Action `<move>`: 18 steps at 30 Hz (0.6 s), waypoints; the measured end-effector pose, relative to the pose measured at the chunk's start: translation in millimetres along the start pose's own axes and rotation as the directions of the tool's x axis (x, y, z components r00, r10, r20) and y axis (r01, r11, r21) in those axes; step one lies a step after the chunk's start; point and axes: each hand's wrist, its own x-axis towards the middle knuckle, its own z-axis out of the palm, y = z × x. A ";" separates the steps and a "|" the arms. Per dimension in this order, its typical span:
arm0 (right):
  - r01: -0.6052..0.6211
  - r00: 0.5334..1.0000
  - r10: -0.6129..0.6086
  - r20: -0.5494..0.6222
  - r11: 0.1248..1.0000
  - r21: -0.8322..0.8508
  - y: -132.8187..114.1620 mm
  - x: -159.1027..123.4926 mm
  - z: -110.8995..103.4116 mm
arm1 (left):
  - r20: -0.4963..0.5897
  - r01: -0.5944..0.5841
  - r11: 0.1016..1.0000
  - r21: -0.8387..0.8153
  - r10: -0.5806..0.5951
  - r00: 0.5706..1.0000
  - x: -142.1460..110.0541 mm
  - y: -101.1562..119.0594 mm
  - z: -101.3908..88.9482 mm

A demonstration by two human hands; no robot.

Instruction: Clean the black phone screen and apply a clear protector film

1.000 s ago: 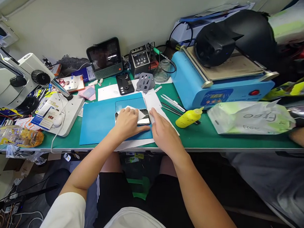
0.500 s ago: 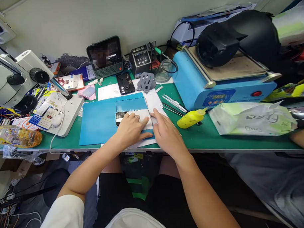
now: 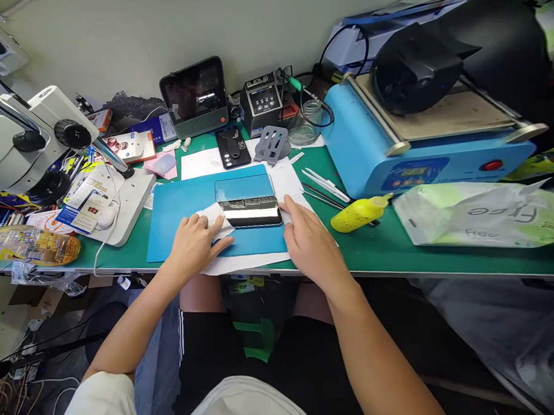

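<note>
A glossy black phone screen (image 3: 254,214) lies flat on the blue mat (image 3: 172,219), with bright reflections across it. Just behind it is a clear, thin-edged rectangular pane (image 3: 244,185); whether the two are joined I cannot tell. My left hand (image 3: 193,244) presses a white wipe (image 3: 218,222) at the screen's near left corner, fingers bent over it and thumb stuck out. At the right end of the screen rests my right hand (image 3: 312,245), fingers stretched out and fingertips against or close beside the edge. White paper (image 3: 252,263) shows under the mat.
A yellow squeeze bottle (image 3: 361,213), tweezers (image 3: 325,185) and a pack of wipes (image 3: 481,214) are on the right. Behind stand a blue heating machine (image 3: 387,169), a glass jar (image 3: 306,127) and a black phone (image 3: 232,147). A microscope stand (image 3: 126,217) occupies the left.
My left hand has slid left with the wipe, from over the screen to its left corner, uncovering the screen's glossy face. My right hand stays at the right end. The view has shifted slightly.
</note>
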 end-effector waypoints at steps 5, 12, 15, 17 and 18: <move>0.016 1.000 -0.016 0.009 1.000 -0.001 0.8 0.2 -0.6 | -0.004 0.044 0.999 0.001 -0.044 0.999 15.7 1.2 -3.5; 0.031 0.999 -0.031 0.007 1.000 0.000 1.7 1.3 -0.2 | -0.018 0.074 0.997 0.008 -0.074 0.997 33.2 0.0 -8.1; 0.018 1.000 -0.018 0.007 1.000 -0.001 0.8 1.9 0.3 | -0.021 0.087 0.996 0.022 -0.086 0.996 34.2 0.3 -8.7; 0.013 1.000 -0.013 -0.002 1.000 0.004 0.0 2.3 0.5 | -0.022 0.092 0.995 0.034 -0.091 0.996 35.2 2.5 -9.7; 0.015 1.000 -0.015 -0.006 1.000 0.009 -0.4 2.5 0.6 | -0.022 0.090 0.995 0.039 -0.089 0.996 36.2 5.0 -10.5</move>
